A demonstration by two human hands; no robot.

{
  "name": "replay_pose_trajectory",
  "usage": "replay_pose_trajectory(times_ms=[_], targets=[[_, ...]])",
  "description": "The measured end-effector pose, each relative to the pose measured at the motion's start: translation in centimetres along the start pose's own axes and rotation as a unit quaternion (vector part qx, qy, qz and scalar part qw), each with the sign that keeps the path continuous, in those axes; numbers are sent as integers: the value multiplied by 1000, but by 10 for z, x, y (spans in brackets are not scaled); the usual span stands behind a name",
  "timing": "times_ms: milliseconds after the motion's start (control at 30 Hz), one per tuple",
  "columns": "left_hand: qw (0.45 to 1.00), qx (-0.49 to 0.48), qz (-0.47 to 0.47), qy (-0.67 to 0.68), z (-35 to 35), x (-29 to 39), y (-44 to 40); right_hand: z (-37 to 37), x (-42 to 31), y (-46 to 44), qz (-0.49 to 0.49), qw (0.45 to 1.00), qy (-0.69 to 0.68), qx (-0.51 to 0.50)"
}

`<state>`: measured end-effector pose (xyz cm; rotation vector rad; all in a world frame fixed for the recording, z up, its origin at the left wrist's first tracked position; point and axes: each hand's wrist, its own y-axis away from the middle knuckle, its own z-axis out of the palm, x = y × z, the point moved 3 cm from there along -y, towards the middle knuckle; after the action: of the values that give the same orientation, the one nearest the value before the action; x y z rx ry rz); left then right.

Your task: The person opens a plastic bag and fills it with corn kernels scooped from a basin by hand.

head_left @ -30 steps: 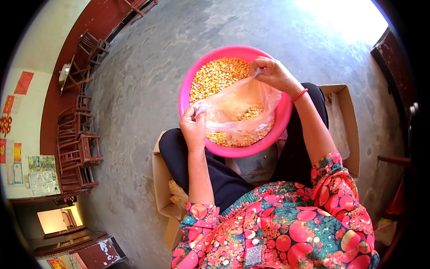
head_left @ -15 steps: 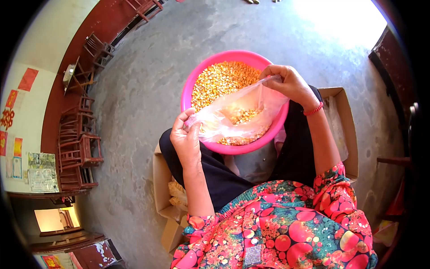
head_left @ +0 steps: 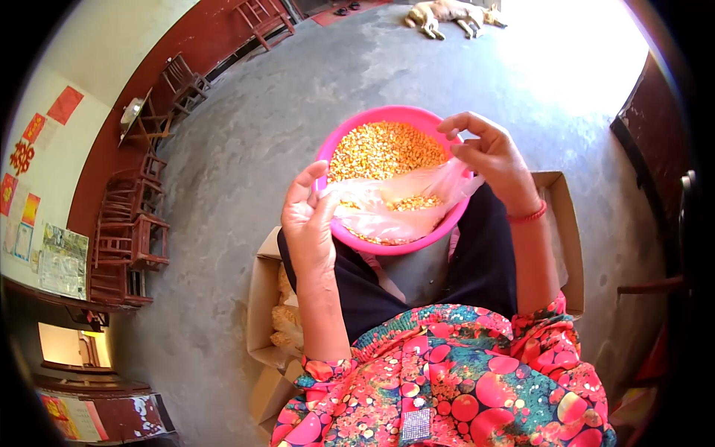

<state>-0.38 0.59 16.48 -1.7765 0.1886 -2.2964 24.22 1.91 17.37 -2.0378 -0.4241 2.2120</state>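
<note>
A clear plastic bag [head_left: 402, 214] with some corn kernels [head_left: 415, 203] in it hangs over the near part of a pink basin [head_left: 417, 244]. More loose corn kernels [head_left: 383, 149] fill the basin behind the bag. My left hand [head_left: 309, 223] grips the bag's left edge between thumb and fingers, at the basin's left rim. At the right rim, my right hand [head_left: 497, 160] has the bag's other corner by the thumb; its index finger is lifted off the thumb, and the exact grip is partly hidden.
An open cardboard box [head_left: 261, 305] by my left leg holds bags of corn [head_left: 287, 320]. Another box [head_left: 570, 253] stands by my right leg. Wooden chairs [head_left: 149, 242] line the left wall. A dog [head_left: 450, 15] lies on the floor ahead.
The view has tilted up, bringing the dog into sight. The bag has sunk lower and slacker across the basin, and my right fingers have spread somewhat.
</note>
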Motion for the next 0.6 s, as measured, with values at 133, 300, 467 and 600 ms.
replay_pose_trajectory(times_ms=[133,300,467,600], targets=[[998,-47,30,-5,35,7,16,47,0,8,-101,985,81,-114],[994,-100,34,-22,39,6,31,93,38,29,-146,945,268,-119],[991,-101,83,-12,3,-18,36,84,11,38,-87,981,166,-57],[934,-197,113,-275,-18,-84,38,85,-4,39,-128,983,127,-34]])
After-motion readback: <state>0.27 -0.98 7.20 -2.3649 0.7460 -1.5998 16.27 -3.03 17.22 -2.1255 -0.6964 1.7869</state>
